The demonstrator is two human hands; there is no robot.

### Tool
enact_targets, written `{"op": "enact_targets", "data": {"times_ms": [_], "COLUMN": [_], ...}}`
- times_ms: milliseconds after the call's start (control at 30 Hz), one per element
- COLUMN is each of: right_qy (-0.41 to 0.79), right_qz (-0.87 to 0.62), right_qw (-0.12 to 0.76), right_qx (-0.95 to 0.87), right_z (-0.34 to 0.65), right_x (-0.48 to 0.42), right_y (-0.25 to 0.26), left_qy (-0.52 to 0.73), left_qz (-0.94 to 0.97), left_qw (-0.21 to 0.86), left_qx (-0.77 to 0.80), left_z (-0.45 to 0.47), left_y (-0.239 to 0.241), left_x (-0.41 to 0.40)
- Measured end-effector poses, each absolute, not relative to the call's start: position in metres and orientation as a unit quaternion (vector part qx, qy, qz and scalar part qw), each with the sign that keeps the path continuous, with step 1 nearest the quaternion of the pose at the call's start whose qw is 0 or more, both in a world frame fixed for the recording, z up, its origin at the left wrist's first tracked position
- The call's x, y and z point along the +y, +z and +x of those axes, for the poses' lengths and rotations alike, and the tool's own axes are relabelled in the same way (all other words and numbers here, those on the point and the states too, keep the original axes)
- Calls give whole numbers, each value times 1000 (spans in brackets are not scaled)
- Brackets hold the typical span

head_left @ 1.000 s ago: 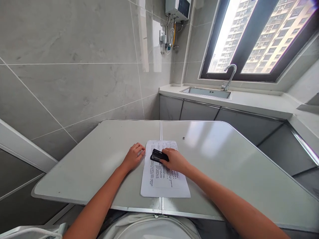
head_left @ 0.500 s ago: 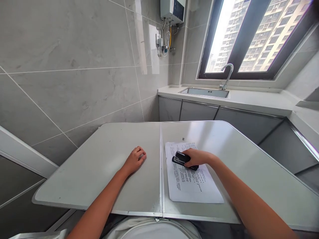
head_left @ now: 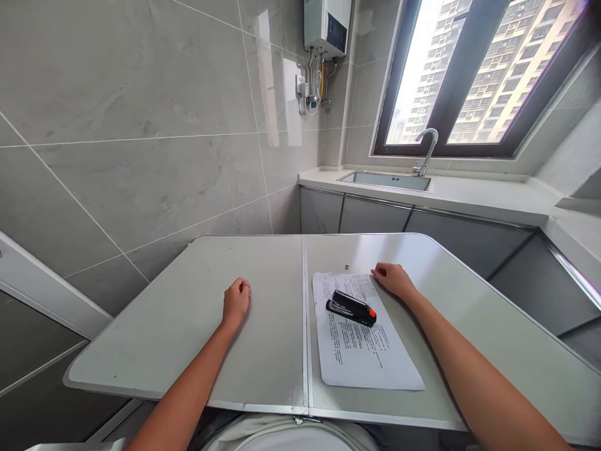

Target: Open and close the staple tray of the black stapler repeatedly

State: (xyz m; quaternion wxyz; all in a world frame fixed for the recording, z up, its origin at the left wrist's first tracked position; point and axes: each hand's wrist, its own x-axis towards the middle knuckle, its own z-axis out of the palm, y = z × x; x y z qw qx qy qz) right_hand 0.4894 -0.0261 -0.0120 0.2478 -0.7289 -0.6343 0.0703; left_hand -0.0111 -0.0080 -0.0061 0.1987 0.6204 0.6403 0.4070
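A black stapler [head_left: 351, 308] with an orange-red spot at its right end lies on the printed paper sheets [head_left: 370, 366], on the right half of the table. My right hand [head_left: 394, 279] rests on the tabletop by the upper right edge of the paper, apart from the stapler. Its fingers are curled in, and nothing shows in them. On the left half, my left hand [head_left: 236, 302] lies in a loose fist with nothing visible inside. A tiny dark piece, perhaps staples [head_left: 347, 267], sits just above the top edge of the paper.
The pale folding table [head_left: 164, 332] has a metal seam down its middle. Behind it runs a white counter [head_left: 488, 191] with a sink [head_left: 389, 180] and a faucet [head_left: 427, 150]. A grey tiled wall [head_left: 141, 94] stands at the left.
My right hand has let go of the stapler and moved right and slightly away, leaving it on the paper. My left hand has shifted a little left and curled more tightly.
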Motion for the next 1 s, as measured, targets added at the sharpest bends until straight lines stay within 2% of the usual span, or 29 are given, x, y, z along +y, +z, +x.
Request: {"op": "enact_targets", "data": {"times_ms": [167, 1000], "right_qy": [73, 59], "right_qz": [-740, -748], "right_qw": [236, 219], "right_qx": [-625, -623], "right_z": [495, 495], "right_x": [-18, -14], "right_y": [-27, -31], "left_qy": [413, 416], "left_qz": [596, 602], "left_qw": [212, 213], "left_qx": [656, 648], "left_z": [-11, -11], "left_y": [-4, -8], "left_x": [-8, -6]}}
